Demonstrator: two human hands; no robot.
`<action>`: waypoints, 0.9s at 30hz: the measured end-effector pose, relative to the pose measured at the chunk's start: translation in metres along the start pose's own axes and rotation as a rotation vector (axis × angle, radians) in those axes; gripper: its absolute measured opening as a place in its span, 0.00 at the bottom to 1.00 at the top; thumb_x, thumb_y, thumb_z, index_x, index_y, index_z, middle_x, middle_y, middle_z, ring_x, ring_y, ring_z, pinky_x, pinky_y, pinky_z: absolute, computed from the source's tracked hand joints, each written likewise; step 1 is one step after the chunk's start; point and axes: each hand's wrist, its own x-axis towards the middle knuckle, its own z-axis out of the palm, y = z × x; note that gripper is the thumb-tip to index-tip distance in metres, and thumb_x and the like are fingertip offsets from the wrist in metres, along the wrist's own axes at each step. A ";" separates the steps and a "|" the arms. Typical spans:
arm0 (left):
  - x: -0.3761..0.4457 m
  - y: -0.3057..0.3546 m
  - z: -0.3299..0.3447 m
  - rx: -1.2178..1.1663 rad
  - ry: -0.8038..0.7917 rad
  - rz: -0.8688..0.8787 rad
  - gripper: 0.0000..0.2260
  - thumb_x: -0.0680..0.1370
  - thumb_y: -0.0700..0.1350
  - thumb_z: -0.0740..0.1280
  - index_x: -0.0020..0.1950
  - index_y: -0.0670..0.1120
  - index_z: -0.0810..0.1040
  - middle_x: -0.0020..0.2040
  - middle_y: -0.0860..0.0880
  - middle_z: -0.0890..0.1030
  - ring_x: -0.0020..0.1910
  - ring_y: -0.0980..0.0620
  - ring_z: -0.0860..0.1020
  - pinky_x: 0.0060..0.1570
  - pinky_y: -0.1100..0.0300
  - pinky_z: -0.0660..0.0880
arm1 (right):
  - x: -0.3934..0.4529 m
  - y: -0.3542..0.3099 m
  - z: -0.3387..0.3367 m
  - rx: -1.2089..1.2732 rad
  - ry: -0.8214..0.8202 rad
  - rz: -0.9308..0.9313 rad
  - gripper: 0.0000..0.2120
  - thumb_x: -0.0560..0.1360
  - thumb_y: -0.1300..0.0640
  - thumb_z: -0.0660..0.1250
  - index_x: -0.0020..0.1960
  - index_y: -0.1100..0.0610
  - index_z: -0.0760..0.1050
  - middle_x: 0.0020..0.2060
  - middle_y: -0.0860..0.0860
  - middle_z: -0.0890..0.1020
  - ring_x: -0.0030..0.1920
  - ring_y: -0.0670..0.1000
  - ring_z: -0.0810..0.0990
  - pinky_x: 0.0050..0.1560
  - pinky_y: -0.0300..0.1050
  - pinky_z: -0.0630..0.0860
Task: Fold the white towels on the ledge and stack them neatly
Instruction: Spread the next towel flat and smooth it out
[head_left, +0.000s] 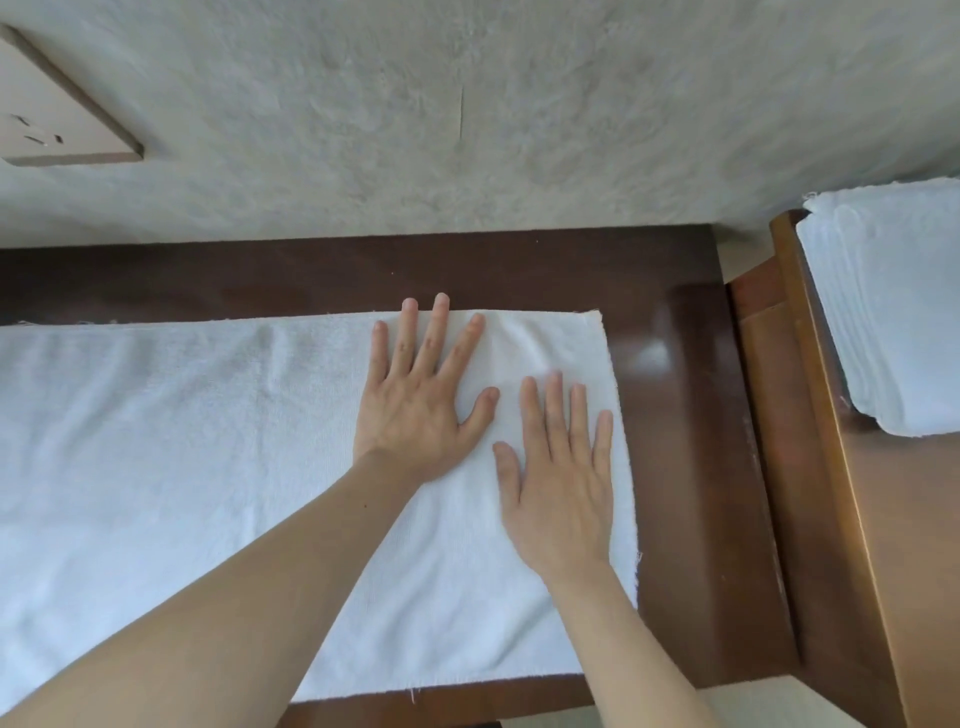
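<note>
Currently both flat, unclenched hands, left hand (415, 410) and right hand (563, 486), press the white towel's (156, 457) right end, its length running leftward along the ledge (675, 415).

The towel (208, 467) is plain white. The ledge (675, 415) is dark shiny brown wood. The stack of folded towels (883, 312) is white. The wall (467, 130) is blotchy grey. The socket plate (47, 119) is beige.
</note>
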 end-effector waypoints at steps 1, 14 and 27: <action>-0.001 0.000 0.000 -0.001 0.004 0.006 0.33 0.81 0.67 0.44 0.82 0.56 0.41 0.83 0.48 0.41 0.81 0.43 0.37 0.79 0.42 0.40 | -0.022 0.003 0.002 -0.016 -0.023 -0.017 0.31 0.84 0.40 0.42 0.83 0.53 0.45 0.82 0.53 0.47 0.81 0.54 0.43 0.79 0.61 0.48; -0.020 -0.006 -0.009 -0.171 0.081 0.200 0.30 0.82 0.62 0.45 0.82 0.53 0.56 0.83 0.47 0.51 0.82 0.48 0.46 0.80 0.47 0.44 | -0.087 -0.012 0.016 0.017 0.039 0.146 0.34 0.82 0.40 0.52 0.82 0.53 0.50 0.82 0.52 0.50 0.81 0.52 0.46 0.79 0.60 0.50; -0.198 -0.085 0.019 0.050 -0.021 0.017 0.32 0.81 0.64 0.48 0.83 0.53 0.48 0.83 0.49 0.50 0.82 0.43 0.44 0.78 0.39 0.48 | -0.087 -0.015 0.019 -0.008 0.053 0.164 0.34 0.81 0.39 0.47 0.83 0.52 0.47 0.82 0.50 0.48 0.81 0.50 0.43 0.79 0.60 0.47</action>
